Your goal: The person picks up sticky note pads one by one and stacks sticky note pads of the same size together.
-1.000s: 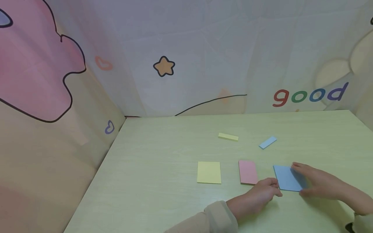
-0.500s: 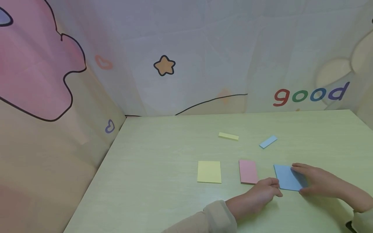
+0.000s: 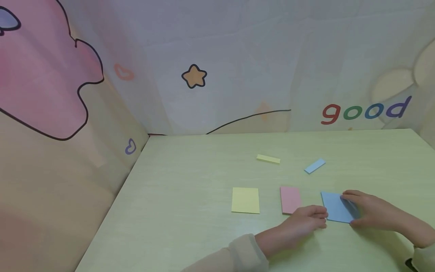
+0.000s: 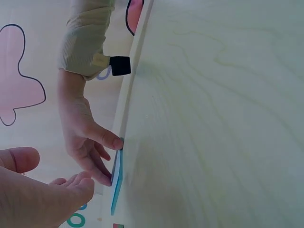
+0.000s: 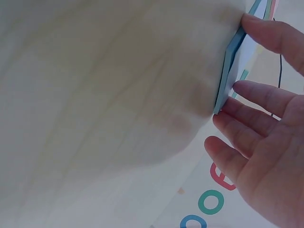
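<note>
A blue square pad of sticky notes [image 3: 334, 207] lies on the table at the right of the head view. My right hand [image 3: 377, 211] holds it by the right side, thumb at the near edge and fingertips at the far edge. In the right wrist view the thumb [image 5: 266, 33] meets the pad's edge. My left hand [image 3: 300, 223] is beside the pad's left edge, its fingers extended toward it and gripping nothing. A pink rectangular sticky pad [image 3: 290, 200] lies just behind the left hand, its lower right corner hidden by it.
A yellow square sticky pad [image 3: 245, 200] lies left of the pink one. Farther back are a narrow yellow pad [image 3: 268, 159] and a narrow blue one [image 3: 315, 166]. A printed cloth [image 3: 221, 68] hangs along the back and left of the table [image 3: 176, 211].
My left hand has drawn back slightly to the left and its fingers have straightened. The right hand stays at the blue pad. The head view has shifted a little.
</note>
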